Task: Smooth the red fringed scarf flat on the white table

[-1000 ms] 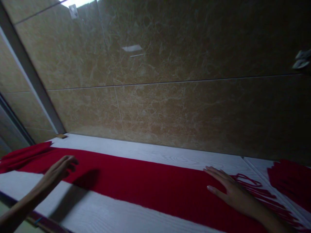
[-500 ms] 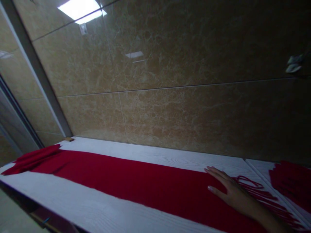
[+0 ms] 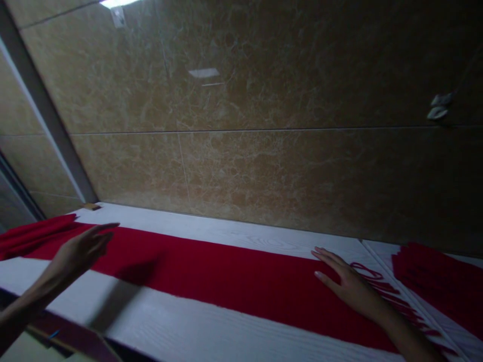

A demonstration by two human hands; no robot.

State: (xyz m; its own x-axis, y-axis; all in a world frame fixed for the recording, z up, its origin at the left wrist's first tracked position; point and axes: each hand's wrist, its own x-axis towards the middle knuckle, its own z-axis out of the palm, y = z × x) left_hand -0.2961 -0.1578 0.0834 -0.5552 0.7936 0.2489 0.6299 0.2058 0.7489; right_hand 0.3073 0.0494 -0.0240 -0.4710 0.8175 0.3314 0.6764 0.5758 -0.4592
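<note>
A long red scarf (image 3: pixel 226 276) is spread across the white tabletop, its fringe (image 3: pixel 400 301) at the right end and its left end bunched in folds (image 3: pixel 35 234). My right hand (image 3: pixel 345 281) lies flat on the scarf near the fringe, thumb and fingers apart. Raised above the left stretch of the scarf is my left hand (image 3: pixel 81 251), with the index finger stretched out and the others slightly bent; nothing shows in it. Its shadow falls on the cloth and table to its right.
Folded red cloth (image 3: pixel 437 274) lies at the right, beyond a seam in the white table (image 3: pixel 181 327). A tan tiled wall (image 3: pixel 234 171) rises along the back edge. A small brown block (image 3: pixel 91 206) sits at the far left corner. Under the front edge, a dark reddish shelf or box shows.
My left hand has come into view from the lower left, over the scarf. My right hand stays on the cloth near the fringe. The view has shifted slightly right and down.
</note>
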